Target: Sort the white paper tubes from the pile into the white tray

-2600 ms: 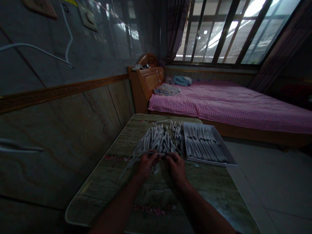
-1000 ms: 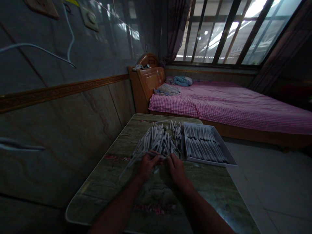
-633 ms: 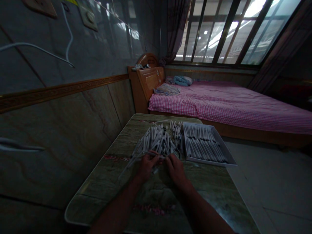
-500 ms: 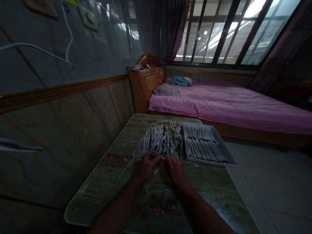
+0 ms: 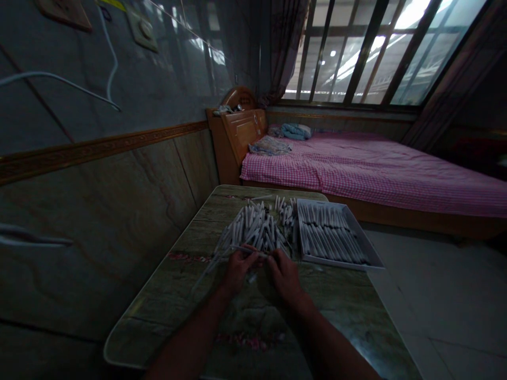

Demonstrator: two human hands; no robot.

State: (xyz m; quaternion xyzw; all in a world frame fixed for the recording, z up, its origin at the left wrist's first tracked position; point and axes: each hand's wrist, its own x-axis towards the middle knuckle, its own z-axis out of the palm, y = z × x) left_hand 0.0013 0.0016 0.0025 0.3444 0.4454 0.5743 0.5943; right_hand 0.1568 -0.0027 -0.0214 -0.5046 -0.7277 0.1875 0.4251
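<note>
A slim white pen-like stick lies crosswise between my two hands. My left hand is closed around it, with its left end sticking out past the fingers. At its other end, the thumb and fingers of my right hand are pinched together on the tip. Just beyond my hands is a loose pile of similar white sticks, some with dark ends. To the right, a shallow white box holds two rows of these sticks laid side by side. Fine detail of the held stick is too dark to make out.
The low table has a green marbled top with rounded corners. Past its far edge stands a bed with a pink checked sheet. A tiled wall runs along the left, with a white cable hanging from it.
My right hand has shifted slightly, its thumb and fingers now further left on the stick's end. My left hand, the pile and the box look much the same.
</note>
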